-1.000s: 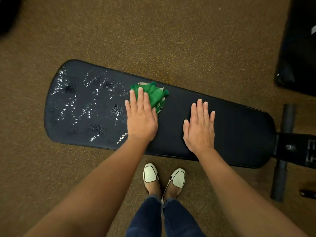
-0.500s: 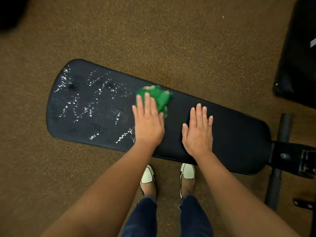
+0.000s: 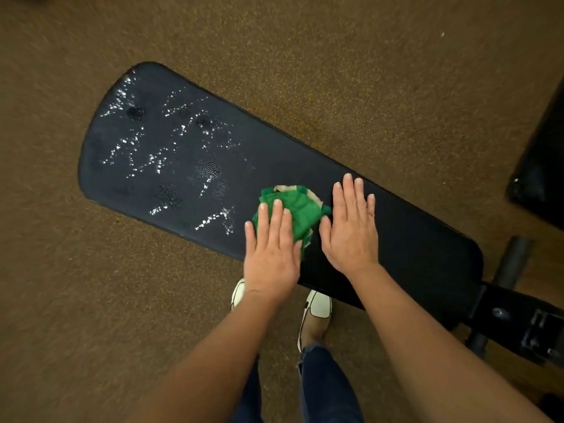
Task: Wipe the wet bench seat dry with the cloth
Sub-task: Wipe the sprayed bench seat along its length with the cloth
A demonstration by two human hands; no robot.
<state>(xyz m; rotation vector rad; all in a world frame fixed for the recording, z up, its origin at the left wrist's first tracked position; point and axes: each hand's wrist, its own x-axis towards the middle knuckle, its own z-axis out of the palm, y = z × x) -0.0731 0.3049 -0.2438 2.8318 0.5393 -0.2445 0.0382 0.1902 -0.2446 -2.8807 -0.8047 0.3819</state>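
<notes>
The left hand (image 3: 271,254) lay flat, fingers straight and together, pressing down on a bunched green cloth (image 3: 294,210) near the middle of the black bench seat (image 3: 412,239), close to its near edge. Its grip was not closed round the cloth — the palm and fingers simply covered the cloth's near-left part, while the rest showed beyond the fingertips, with a pale patch at the far edge. The right hand (image 3: 351,227) rested just beside the cloth on its right, palm down on dry seat, fingers spread a little and holding nothing; its thumb was touching or nearly touching the cloth's edge.

Water drops (image 3: 158,157) glinted over the wide left half of the seat, the nearest of them just left of the cloth. The seat's right part looked dry. Below the seat's near edge stood two white shoes (image 3: 317,306) and blue jeans (image 3: 326,389) on brown carpet (image 3: 91,300). At the right end, a black metal frame (image 3: 518,319) joined the seat.
</notes>
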